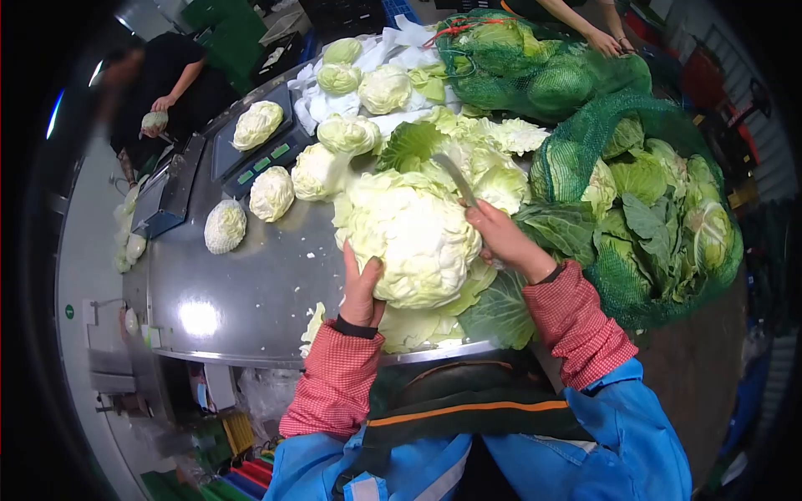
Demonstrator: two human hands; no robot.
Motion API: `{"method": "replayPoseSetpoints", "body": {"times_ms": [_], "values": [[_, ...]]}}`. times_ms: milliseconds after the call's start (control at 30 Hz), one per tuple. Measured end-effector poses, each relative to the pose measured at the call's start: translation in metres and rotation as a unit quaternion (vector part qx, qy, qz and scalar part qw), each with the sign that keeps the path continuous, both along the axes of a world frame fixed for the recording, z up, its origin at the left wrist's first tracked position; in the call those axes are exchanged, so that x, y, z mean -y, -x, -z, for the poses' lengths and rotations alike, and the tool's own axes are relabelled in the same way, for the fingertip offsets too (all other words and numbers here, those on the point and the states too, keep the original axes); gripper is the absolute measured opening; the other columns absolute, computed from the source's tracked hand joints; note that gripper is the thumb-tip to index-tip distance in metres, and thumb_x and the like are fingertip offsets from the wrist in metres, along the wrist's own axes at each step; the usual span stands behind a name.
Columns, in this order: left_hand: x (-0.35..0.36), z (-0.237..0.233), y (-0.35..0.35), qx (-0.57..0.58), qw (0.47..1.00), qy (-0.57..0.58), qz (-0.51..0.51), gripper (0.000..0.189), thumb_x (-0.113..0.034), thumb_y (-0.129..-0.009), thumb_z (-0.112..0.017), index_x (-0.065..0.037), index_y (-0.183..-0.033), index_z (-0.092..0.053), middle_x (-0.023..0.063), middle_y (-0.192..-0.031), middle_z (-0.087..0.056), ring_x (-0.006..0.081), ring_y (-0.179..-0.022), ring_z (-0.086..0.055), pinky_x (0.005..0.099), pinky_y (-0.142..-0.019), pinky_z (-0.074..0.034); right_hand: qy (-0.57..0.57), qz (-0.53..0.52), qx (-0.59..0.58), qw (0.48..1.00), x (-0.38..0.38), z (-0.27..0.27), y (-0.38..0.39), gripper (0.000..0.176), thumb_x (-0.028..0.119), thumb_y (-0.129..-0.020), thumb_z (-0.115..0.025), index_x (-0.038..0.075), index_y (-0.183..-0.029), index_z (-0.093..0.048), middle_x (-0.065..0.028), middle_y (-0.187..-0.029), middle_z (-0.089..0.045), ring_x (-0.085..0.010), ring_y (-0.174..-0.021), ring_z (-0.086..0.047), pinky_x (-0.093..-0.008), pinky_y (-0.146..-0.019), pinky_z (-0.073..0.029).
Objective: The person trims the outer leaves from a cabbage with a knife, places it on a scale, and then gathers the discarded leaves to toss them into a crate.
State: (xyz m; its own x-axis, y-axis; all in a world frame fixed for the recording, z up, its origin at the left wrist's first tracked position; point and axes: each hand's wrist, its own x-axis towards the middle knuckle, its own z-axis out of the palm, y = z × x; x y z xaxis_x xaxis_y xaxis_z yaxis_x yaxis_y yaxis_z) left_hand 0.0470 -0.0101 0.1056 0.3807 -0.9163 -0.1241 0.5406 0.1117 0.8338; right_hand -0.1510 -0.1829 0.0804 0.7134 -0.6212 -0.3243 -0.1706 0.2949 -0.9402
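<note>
A large pale cabbage (407, 238) sits at the table's front edge on a pile of loose outer leaves. My left hand (362, 288) grips its lower left side, thumb on top, with some fingers hidden. Closed around a knife (457, 178), my right hand (499, 235) is at the cabbage's right side, and the curved blade points up and away over the leaves. The knife's handle is mostly hidden in my fist. Dark green leaves (504, 309) lie below my right wrist, and trimmed pale leaves (493, 159) are heaped behind the cabbage.
Green net bags of cabbages (660, 209) stand at the right. Trimmed cabbages (271, 194) lie on the metal table (242, 309) near a scale (266, 159). A co-worker's hands (607, 43) touch the far net bag; another person (180, 79) holds a cabbage at the left.
</note>
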Motion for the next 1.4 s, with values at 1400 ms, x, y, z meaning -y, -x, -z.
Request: {"method": "replayPoseSetpoints", "body": {"times_ms": [1400], "values": [[0.038, 0.072, -0.029, 0.072, 0.981, -0.182, 0.012, 0.067, -0.025, -0.09, -0.064, -0.008, -0.146, -0.03, 0.0125, -0.134, -0.052, 0.0256, -0.12, -0.057, 0.0411, -0.093, -0.054, 0.592, 0.075, -0.242, 0.765, 0.031, 0.007, -0.014, 0.017, 0.018, -0.097, -0.051, 0.005, -0.086, -0.053, -0.0168, -0.059, -0.06, -0.0328, -0.051, -0.062, -0.0424, -0.043, -0.047]]}}
